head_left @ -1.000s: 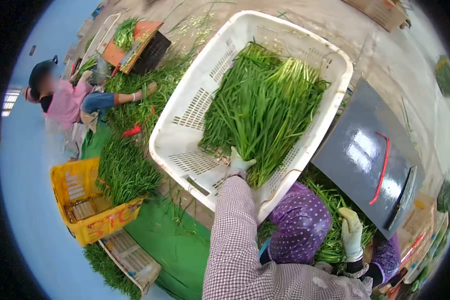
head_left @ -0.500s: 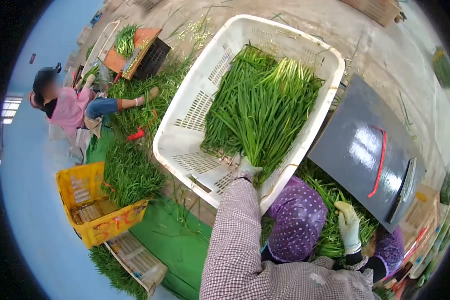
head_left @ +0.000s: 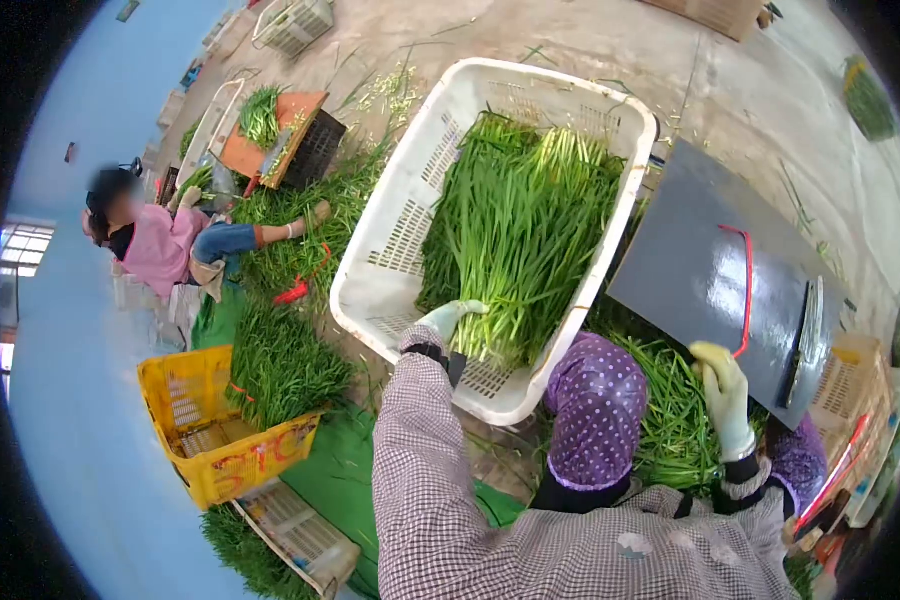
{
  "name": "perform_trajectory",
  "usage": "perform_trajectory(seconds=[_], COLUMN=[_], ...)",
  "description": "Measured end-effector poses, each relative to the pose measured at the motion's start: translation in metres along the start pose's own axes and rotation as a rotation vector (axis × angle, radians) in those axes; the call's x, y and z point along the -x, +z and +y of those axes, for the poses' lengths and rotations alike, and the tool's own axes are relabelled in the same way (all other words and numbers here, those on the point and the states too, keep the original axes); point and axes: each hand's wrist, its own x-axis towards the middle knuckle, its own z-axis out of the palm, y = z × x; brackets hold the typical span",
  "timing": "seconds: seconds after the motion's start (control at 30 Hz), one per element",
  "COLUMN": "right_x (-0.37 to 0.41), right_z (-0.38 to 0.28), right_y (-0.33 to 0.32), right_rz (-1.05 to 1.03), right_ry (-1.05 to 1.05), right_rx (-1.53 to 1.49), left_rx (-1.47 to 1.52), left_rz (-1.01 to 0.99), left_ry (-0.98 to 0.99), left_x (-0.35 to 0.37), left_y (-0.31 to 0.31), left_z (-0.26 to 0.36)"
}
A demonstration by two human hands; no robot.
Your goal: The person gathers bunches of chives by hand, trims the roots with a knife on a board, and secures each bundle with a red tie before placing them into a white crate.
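Observation:
A white plastic crate [head_left: 370, 300] stands tilted in front of me, holding a thick layer of garlic chives [head_left: 530, 215] with pale stem ends toward me and at the top. My left hand [head_left: 452, 318], in a light glove, rests at the near stem ends with its fingers stretched out to the right. My right hand [head_left: 722, 390], gloved with yellowish fingertips, hovers above loose chives [head_left: 675, 420] by the lower edge of a grey board [head_left: 690, 240]. Its fingers are loosely bent, with nothing visible in them. A red strap [head_left: 749, 280] on the board ends near that hand.
Purple dotted cloth [head_left: 598, 410] sits between my arms. A yellow crate [head_left: 225, 465] with chives stands at left on green sheeting [head_left: 345, 490]. Another person [head_left: 160, 240] sits at far left by an orange board [head_left: 250, 150]. Stacked crates [head_left: 840, 400] stand at right.
My left hand has let go of the chive bunch, drawn back left, and its fingers are now extended. My right hand has risen toward the board's edge. The view has shifted slightly.

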Motion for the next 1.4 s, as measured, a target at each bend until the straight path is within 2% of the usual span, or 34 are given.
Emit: perform_trajectory(seconds=[0.07,0.13,0.23,0.27,0.33,0.4,0.43,0.47,0.5,0.53,0.57,0.6,0.63,0.67,0.73,0.77,0.8,0.87,0.9,0.93,1.0,1.03,1.07,1.13,1.17,1.2,1.27,1.3,1.33,1.4], right_x=[-0.040,-0.080,-0.128,-0.141,-0.165,-0.173,-0.167,-0.165,-0.173,-0.182,-0.181,-0.181,-0.183,-0.185,-0.182,-0.175,-0.184,-0.176,-0.179,-0.176,-0.172,-0.168,-0.165,-0.164,-0.163,-0.160,-0.157,-0.152,-0.152,-0.140], right_z=[-0.056,-0.111,-0.135,-0.129,-0.038,-0.086,-0.014,0.000,-0.018,-0.037,-0.013,0.035,0.061,0.049,-0.005,-0.027,-0.026,-0.047,-0.045,-0.041,-0.047,-0.050,-0.047,-0.041,-0.043,-0.043,-0.041,-0.075,-0.071,-0.083], right_y=[0.001,0.017,0.071,0.096,0.172,0.176,0.242,0.239,0.232,0.223,0.239,0.270,0.284,0.272,0.222,0.199,0.188,0.176,0.177,0.174,0.148,0.140,0.134,0.115,0.103,0.096,0.085,0.065,0.057,0.027], right_rz=[-0.041,-0.097,-0.405,-0.517,-0.709,-0.787,-0.795,-0.889,-0.920,-0.946,-0.937,-0.884,-0.825,-0.830,-1.033,-0.976,-1.086,-0.876,-0.940,-0.838,-0.753,-0.638,-0.557,-0.541,-0.550,-0.518,-0.518,-0.509,-0.506,-0.539], right_ry=[-0.021,-0.064,0.174,0.271,-0.473,0.900,0.731,0.381,0.559,0.737,0.733,0.434,0.142,0.138,0.689,0.723,0.588,0.673,0.682,0.735,0.685,0.717,0.663,0.661,0.612,0.587,0.525,0.507,0.561,0.429], right_rx=[-0.096,-0.252,-0.602,-0.678,-0.086,-0.793,-0.886,-0.861,-0.942,-1.020,-1.016,-0.889,-0.751,-0.737,-1.486,-1.481,-1.277,-1.345,-1.353,-1.370,-1.360,-1.413,-1.411,-1.404,-1.344,-1.291,-1.256,-1.282,-1.363,-1.270], left_rx=[0.104,0.148,0.231,0.203,0.227,0.262,0.254,0.249,0.204,-0.063,-0.213,-0.352,-0.534,-0.580,-0.745,-0.675,-0.713,-0.865,-0.923,-0.827,-0.666,-0.530,-0.398,-0.278,-0.163,-0.236,-0.117,-0.193,-0.262,-0.400], left_rz=[-0.115,-0.208,-0.265,-0.299,-0.332,-0.378,-0.362,-0.343,-0.362,-0.551,-0.411,-0.266,-0.300,-0.358,-0.389,-0.553,-0.473,-0.188,-0.409,-0.527,-0.457,-0.428,-0.400,-0.213,-0.228,-0.170,-0.236,-0.020,0.194,0.318], left_ry=[-0.052,0.008,0.006,0.084,0.155,0.182,0.149,0.115,0.165,0.189,0.243,0.302,0.391,0.392,0.319,0.433,0.459,0.391,0.353,0.623,0.477,0.526,0.574,0.675,0.665,0.620,0.605,0.576,0.541,1.026], left_x=[-0.002,0.000,0.028,0.036,0.037,0.030,0.038,0.046,0.020,-0.029,-0.018,-0.004,-0.003,0.016,0.081,0.086,0.073,0.104,0.112,0.077,0.130,0.135,0.138,0.098,0.068,0.086,0.025,0.004,-0.019,-0.141], left_y=[0.001,0.003,0.025,0.031,0.045,0.057,0.068,0.080,0.078,0.060,0.084,0.111,0.114,0.113,0.127,0.123,0.120,0.124,0.116,0.099,0.090,0.080,0.075,0.062,0.057,0.074,0.080,0.086,0.088,0.055], left_z=[0.001,0.004,0.016,0.019,0.018,0.018,0.022,0.023,0.014,0.007,0.009,0.015,0.023,0.033,0.060,0.057,0.047,0.053,0.070,0.057,0.071,0.069,0.066,0.051,0.038,0.032,-0.012,-0.026,-0.041,-0.070])
